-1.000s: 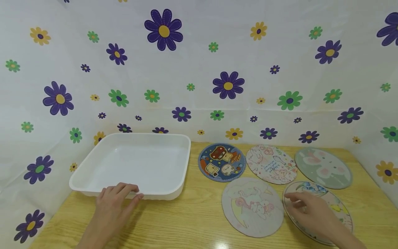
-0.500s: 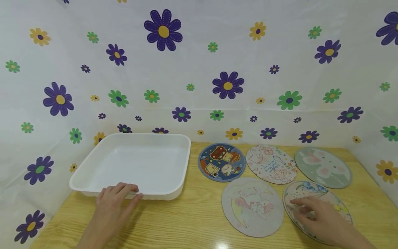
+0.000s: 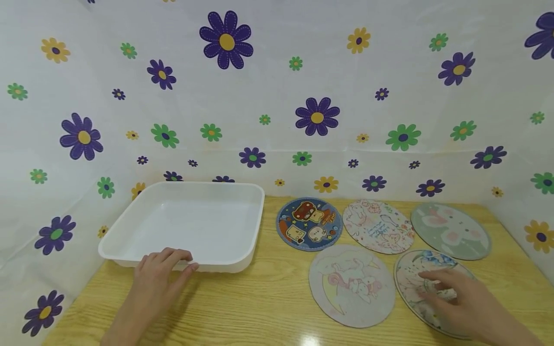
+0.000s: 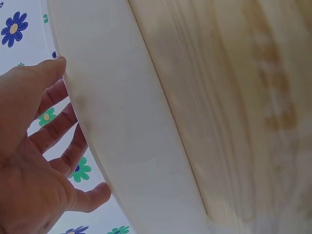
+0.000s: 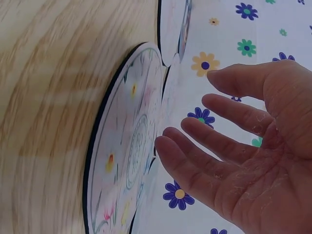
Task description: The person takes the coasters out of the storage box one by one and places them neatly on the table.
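A white rectangular tray (image 3: 203, 226) stands at the left of the table. My left hand (image 3: 156, 281) holds its near rim, fingers hooked over the edge and thumb at the outer side, as the left wrist view also shows. My right hand (image 3: 460, 293) hovers over a round floral mat (image 5: 124, 141) at the front right, palm down, with nothing in it. In the right wrist view its loosely bent fingers are apart from the mat. The hand hides part of that mat in the head view.
Beside it lies a pale round mat (image 3: 350, 288) with a moon drawing. Behind are a blue cartoon mat (image 3: 309, 223), a pink-printed mat (image 3: 378, 226) and a grey-green rabbit mat (image 3: 450, 230). A flower-printed white sheet (image 3: 277, 91) surrounds the wooden table (image 3: 259, 307).
My right hand has drifted to the right over the floral mat, from near its left edge. My left hand keeps its place on the tray rim. The mats have not moved.
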Tool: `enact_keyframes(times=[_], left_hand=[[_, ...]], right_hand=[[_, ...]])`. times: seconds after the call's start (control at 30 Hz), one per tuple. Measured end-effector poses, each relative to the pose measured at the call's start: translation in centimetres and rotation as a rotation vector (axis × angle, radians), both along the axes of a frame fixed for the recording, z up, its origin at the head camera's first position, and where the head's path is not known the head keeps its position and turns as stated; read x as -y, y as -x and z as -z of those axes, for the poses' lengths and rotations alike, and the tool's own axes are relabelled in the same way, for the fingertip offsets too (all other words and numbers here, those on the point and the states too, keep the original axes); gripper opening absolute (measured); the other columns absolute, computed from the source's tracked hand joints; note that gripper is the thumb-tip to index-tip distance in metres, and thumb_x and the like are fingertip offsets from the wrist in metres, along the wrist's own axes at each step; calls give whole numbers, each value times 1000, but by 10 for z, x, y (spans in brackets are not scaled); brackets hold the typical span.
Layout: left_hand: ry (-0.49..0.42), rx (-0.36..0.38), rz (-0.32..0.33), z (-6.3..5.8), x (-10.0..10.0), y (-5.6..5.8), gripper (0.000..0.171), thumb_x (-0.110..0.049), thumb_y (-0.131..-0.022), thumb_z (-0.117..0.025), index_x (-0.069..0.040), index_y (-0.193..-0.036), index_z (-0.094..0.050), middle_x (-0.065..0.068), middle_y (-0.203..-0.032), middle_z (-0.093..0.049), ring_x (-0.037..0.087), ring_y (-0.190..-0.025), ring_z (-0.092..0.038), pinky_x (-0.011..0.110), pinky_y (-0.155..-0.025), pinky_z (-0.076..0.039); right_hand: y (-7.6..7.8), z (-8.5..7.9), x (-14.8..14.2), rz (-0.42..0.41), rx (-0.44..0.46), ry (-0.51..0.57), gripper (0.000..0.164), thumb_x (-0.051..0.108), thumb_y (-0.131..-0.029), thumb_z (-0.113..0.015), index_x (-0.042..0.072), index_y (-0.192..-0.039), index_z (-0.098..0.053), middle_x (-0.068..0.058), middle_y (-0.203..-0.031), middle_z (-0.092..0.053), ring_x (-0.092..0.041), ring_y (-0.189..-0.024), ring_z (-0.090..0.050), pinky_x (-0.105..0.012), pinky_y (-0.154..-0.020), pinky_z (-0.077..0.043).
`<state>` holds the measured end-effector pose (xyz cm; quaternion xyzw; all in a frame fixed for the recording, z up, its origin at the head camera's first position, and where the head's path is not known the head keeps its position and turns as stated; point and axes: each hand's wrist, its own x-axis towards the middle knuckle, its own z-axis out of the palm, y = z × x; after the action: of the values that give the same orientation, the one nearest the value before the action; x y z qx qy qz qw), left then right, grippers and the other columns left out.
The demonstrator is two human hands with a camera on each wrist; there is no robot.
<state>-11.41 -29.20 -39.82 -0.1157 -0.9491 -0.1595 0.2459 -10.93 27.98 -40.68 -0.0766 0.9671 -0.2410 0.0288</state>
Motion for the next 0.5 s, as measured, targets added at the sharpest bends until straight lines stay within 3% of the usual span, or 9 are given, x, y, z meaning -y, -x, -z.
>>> enact_keyframes(times=[0.27,0.5], left_hand=[[0,-4,-2,-2,1,2,18,-19,-84,-84,-19,-96,-71,-2,-97,-74,33,-91,-67,54,-79,-46],[-4,30,-28,-3,-1,2,16,-22,-87,-82,-19,-98,-71,-1,-99,-74,35,-94,-67,59,-81,-46]], right_hand=[[-2,0,-10,-14,-60,-12,36,22,-92,-78,10,-125,-69,-19,-126,-67,-28,-95,-71,-38,-69,-62],[-4,3,-13,-33,-103,-14,33,18,-90,-80,11,-121,-71,-17,-123,-68,-24,-87,-70,-27,-65,-59]])
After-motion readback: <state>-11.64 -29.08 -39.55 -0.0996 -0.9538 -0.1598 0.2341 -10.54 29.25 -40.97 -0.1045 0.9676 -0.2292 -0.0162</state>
